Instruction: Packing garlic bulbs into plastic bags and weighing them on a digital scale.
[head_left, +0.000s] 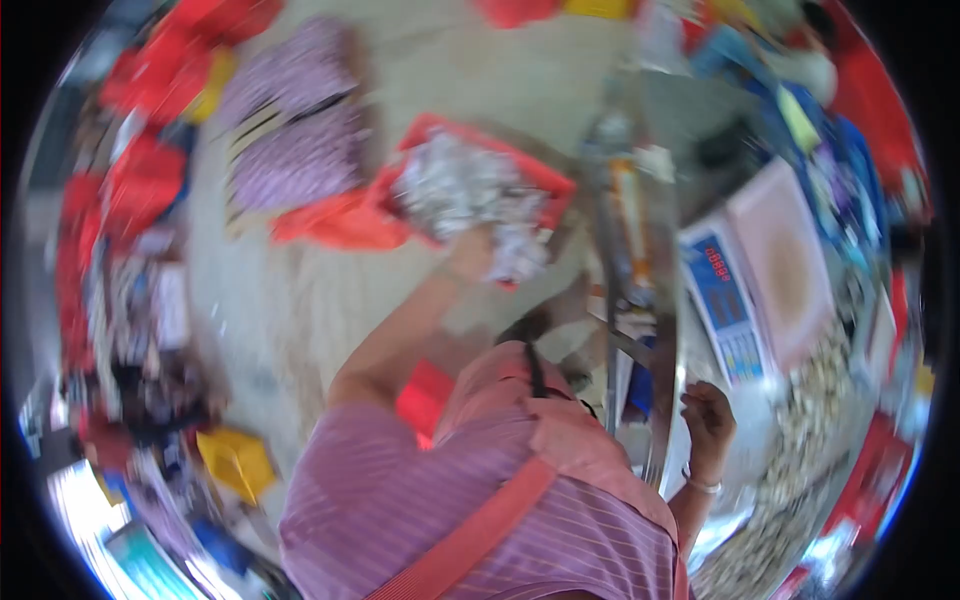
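My left hand (471, 253) reaches down to the near side of a red plastic crate (555, 184) on the floor. Whitish, silvery small pieces (465, 184) are heaped in the crate, some by my fingers. Blur hides whether my fingers grip the pieces or the rim. My right hand (709, 421), a bracelet at its wrist, is over the metal table (739, 416) near its edge, fingers curled. What it may hold cannot be made out. Beyond it on the table stands a digital weighing scale (724, 300) with a lit red display and a pinkish pan (784, 262).
Purple mesh-like sacks (296, 157) lie on a pallet left of the crate, with an orange-red bag (337, 221) between. Small pale pieces (802, 420) cover part of the table. A yellow container (236, 461) stands at left. Another person (787, 60) is at upper right.
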